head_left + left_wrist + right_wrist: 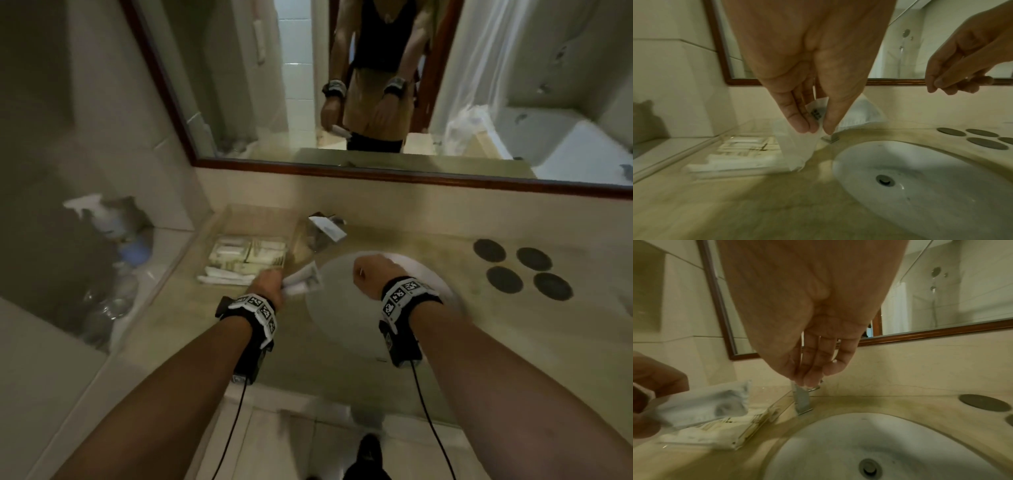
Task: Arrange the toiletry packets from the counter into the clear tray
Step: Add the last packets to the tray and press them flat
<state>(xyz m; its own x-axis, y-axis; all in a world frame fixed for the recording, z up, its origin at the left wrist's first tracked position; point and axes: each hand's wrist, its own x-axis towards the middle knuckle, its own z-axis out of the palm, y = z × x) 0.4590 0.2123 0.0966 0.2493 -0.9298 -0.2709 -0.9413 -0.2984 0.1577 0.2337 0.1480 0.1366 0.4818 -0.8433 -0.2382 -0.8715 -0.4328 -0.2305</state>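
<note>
My left hand (269,282) hangs above the bench (178,329) at the near right corner of the clear tray (236,214), and its fingers (797,120) and thumb pinch a white toiletry packet (797,146) by its top edge. In the left wrist view the packet droops from that pinch, its lower end hanging in front of the tray's near right corner; whether it touches anything I cannot tell. In the head view the packet pokes out of my grip toward 2 o'clock, over the left rim of the sink (342,329).

My right hand (371,275) hovers over the basin, at 3 o'clock from the left one and well apart from it. Its fingers (816,368) hang loosely bent with the thumb near their tips, and they hold nothing.

The tray sits on the bench at 10 o'clock from the sink, against the back wall. Several pale packets (246,255) lie flat inside it, filling its near half. The tap (323,228) stands just beside the tray at its 3 o'clock. Four dark round discs (522,270) lie on the bench at 3 o'clock from the basin. A mirror (376,85) runs above the bench
</note>
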